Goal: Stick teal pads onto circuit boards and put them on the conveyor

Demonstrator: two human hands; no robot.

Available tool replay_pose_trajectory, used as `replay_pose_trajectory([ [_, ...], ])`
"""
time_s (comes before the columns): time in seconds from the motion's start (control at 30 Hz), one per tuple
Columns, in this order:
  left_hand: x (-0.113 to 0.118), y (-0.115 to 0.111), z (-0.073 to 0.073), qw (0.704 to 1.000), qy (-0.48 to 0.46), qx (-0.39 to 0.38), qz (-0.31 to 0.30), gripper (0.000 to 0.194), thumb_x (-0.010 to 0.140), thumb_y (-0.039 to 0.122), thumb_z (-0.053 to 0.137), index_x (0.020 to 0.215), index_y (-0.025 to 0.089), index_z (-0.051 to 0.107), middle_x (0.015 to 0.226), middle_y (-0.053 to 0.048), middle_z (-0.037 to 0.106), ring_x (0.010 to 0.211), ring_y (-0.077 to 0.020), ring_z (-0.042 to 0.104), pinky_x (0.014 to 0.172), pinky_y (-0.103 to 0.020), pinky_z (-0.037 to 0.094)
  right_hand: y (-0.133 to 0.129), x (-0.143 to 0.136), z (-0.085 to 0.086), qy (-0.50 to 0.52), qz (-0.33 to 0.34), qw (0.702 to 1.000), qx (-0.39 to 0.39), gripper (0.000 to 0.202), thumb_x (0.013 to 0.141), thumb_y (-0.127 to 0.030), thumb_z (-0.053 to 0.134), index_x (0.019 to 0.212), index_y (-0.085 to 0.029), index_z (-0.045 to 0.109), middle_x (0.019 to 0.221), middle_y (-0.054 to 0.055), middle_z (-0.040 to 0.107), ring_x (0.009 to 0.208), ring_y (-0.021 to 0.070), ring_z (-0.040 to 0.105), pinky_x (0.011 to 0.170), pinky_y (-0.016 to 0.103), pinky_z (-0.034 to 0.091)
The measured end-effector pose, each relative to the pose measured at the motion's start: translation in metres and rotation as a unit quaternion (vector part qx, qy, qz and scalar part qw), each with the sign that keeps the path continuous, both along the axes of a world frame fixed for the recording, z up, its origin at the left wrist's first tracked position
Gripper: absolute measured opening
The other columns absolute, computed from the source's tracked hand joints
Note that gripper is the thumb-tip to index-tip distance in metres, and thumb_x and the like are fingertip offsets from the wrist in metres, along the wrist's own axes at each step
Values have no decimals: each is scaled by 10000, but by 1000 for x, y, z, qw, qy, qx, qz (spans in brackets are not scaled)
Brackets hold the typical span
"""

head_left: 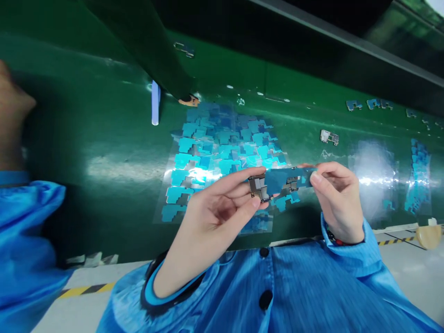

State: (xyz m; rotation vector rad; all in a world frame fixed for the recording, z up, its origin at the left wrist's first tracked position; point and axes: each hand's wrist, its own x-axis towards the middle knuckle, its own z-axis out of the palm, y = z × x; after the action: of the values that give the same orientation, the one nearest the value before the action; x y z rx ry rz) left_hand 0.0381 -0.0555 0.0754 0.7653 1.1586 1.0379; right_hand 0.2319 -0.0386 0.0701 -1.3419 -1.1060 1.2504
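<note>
My left hand (225,208) is closed around the left end of a small circuit board (257,186), thumb below and fingers behind. A blue film piece (277,179) covers the board's middle and stretches past it to the right. Between thumb and forefinger, my right hand (335,194) pinches the film's right end. Under the hands lies a clear sheet with many cut blue film stickers (222,150) in rows. Part of that sheet is hidden by my left hand and the board.
Another circuit board (329,137) lies on the green mat (114,129), with several film-covered boards (373,104) farther right. A lilac strip (155,102) sits beside a dark post (149,46). More stickers (418,175) lie at right. A co-worker's blue sleeve (31,231) and blurred hand (12,111) are at left.
</note>
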Motion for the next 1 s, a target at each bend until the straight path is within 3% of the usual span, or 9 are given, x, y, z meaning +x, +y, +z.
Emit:
replay_pose_trajectory([
  [0.17, 3, -1, 15, 999, 15, -42, 6, 340, 743, 140, 691, 1066, 238, 731, 782, -13, 761, 843, -257, 747, 773, -365, 635, -2, -4, 2, -3, 9, 1000, -4, 102, 757, -329, 779, 774, -253, 714, 857, 1, 749, 780, 157, 697, 658, 282, 583],
  [0.27, 4, -1, 20, 998, 21, -57, -2, 344, 730, 144, 695, 1062, 225, 733, 828, -25, 767, 829, -260, 746, 752, -374, 637, -3, -6, 3, -20, 7, 1000, 0, 115, 735, -329, 795, 764, -245, 721, 790, -10, 737, 731, 146, 690, 647, 277, 591],
  [0.43, 3, -1, 20, 999, 6, -43, 6, 327, 732, 130, 673, 1032, 237, 746, 777, -7, 762, 796, -234, 748, 727, -331, 636, -3, -8, 6, -15, 11, 1000, 23, 72, 734, -220, 791, 764, -258, 738, 744, -37, 728, 676, 111, 672, 617, 229, 586],
  [0.67, 0, -1, 21, 998, 19, -58, 5, 344, 692, 159, 708, 1024, 241, 752, 762, -16, 754, 785, -260, 745, 756, -402, 635, -4, -11, 10, -39, 11, 999, 31, 81, 734, -305, 801, 752, -265, 733, 776, -12, 740, 762, 170, 709, 677, 299, 625],
  [1.0, 1, -4, 18, 998, 54, -29, 22, 316, 714, 189, 671, 1010, 253, 763, 599, 29, 677, 650, -197, 717, 708, -396, 644, -3, -11, 9, -18, 22, 998, 52, 84, 769, -200, 764, 790, -278, 741, 803, -35, 741, 765, 138, 703, 665, 260, 604],
])
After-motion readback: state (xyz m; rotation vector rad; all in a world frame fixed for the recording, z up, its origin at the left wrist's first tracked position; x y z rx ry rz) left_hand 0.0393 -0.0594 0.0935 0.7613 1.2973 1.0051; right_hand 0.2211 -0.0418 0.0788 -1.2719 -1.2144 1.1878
